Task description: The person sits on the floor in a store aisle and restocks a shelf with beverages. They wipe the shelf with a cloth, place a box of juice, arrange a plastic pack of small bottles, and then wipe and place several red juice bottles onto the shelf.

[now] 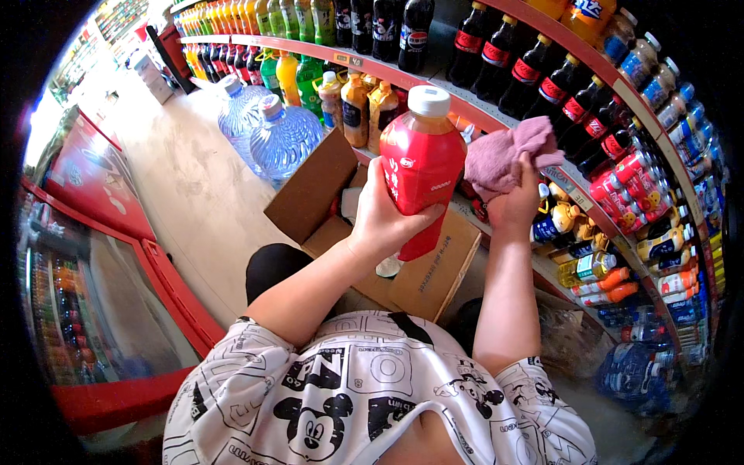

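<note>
My left hand (383,215) grips a large red-labelled drink bottle (427,157) with a white cap, held upright over a cardboard box. To its right, my right hand (517,189) holds a bunched pink cloth (508,154), apart from the bottle. Below both hands the cardboard box (439,264) stands with its flaps spread; the bottle and my left hand hide much of its inside. A white-capped item partly shows in it.
Shelves with a red edge (430,87) curve along the front and right, full of cola bottles (511,55) and other drinks. Two large water jugs (285,136) stand on the floor beside the box. A red-framed cooler (174,290) is at the left.
</note>
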Demonstrator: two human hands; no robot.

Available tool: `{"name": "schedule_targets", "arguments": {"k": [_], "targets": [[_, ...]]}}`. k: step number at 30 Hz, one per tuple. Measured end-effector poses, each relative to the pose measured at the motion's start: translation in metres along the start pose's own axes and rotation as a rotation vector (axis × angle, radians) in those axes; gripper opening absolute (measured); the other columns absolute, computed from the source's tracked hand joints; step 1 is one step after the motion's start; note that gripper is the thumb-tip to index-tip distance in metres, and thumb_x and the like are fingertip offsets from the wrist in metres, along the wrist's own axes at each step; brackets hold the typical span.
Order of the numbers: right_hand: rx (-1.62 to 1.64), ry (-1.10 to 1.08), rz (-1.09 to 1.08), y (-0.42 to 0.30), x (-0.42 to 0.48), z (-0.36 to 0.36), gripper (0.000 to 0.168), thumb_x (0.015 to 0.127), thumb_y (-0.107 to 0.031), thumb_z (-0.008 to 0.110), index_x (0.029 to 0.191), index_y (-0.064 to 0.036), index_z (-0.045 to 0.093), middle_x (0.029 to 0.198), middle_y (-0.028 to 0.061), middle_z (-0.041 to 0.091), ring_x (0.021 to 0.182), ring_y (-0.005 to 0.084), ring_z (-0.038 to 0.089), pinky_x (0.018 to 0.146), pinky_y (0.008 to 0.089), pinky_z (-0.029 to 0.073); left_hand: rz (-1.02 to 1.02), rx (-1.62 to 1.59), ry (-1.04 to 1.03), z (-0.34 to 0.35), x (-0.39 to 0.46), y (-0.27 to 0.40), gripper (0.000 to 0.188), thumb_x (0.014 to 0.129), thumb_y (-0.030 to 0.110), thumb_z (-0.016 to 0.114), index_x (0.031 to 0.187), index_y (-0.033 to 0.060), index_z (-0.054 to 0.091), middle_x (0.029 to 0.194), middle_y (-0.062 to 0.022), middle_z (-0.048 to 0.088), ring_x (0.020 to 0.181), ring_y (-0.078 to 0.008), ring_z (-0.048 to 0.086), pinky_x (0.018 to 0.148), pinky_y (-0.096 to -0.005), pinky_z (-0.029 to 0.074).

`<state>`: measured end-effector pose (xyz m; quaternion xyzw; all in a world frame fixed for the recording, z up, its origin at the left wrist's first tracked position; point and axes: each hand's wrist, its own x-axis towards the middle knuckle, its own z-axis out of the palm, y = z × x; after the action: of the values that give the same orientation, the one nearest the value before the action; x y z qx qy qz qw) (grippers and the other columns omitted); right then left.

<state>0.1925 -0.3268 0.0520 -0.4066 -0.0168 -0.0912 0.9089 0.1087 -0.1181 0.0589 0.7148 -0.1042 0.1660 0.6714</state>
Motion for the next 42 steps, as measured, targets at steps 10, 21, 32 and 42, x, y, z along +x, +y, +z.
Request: {"name": "schedule_targets", "arguments": {"k": [10,21,32,42], "targets": [[-0.338,-0.401,-0.372,-0.011,-0.038,0.042,0.047,0.091,-0.022,0.056,0.131,0.003,0.05,0.131,0.0132,0.056,0.123,0.0254,0.054,0.108,0.0396,0.041,-0.019,0.137,-0.085,0.012,-0.017,-0.012,0.083,0.064,0.031,0.088,0.125,0.0022,0.041,0.112,-0.0222,0.062,0.103,-0.0377,0.064,0.087,-0.0437,0.052],[-0.514,-0.076,0.043,-0.014,-0.008,0.008,0.031,0.092,0.0,0.054,0.122,-0.002,0.063,0.116,0.0079,0.066,0.105,0.0191,0.063,0.091,0.0315,0.05,-0.057,0.296,-0.17,0.017,-0.022,-0.003,0.085,0.062,0.028,0.09,0.126,0.003,0.041,0.114,-0.0188,0.063,0.107,-0.032,0.064,0.091,-0.0419,0.051],[-0.897,-0.569,-0.553,-0.064,-0.033,0.023,0.022,0.083,-0.006,0.061,0.102,-0.003,0.073,0.119,0.012,0.062,0.112,0.0216,0.059,0.099,0.0343,0.044,-0.086,0.368,-0.291,0.022,-0.034,-0.017,0.086,0.061,0.039,0.088,0.125,0.004,0.043,0.105,-0.0218,0.065,0.098,-0.0401,0.065,0.083,-0.0464,0.052],[-1.368,-0.328,-0.24,-0.055,-0.003,-0.047,0.026,0.084,0.001,0.049,0.098,-0.002,0.071,0.109,0.0143,0.064,0.101,0.0255,0.063,0.091,0.0343,0.048,-0.058,0.295,-0.385,0.038,-0.052,-0.028,0.089,0.061,0.041,0.087,0.128,0.0046,0.041,0.105,-0.0225,0.063,0.096,-0.0421,0.064,0.082,-0.0475,0.052]]}}
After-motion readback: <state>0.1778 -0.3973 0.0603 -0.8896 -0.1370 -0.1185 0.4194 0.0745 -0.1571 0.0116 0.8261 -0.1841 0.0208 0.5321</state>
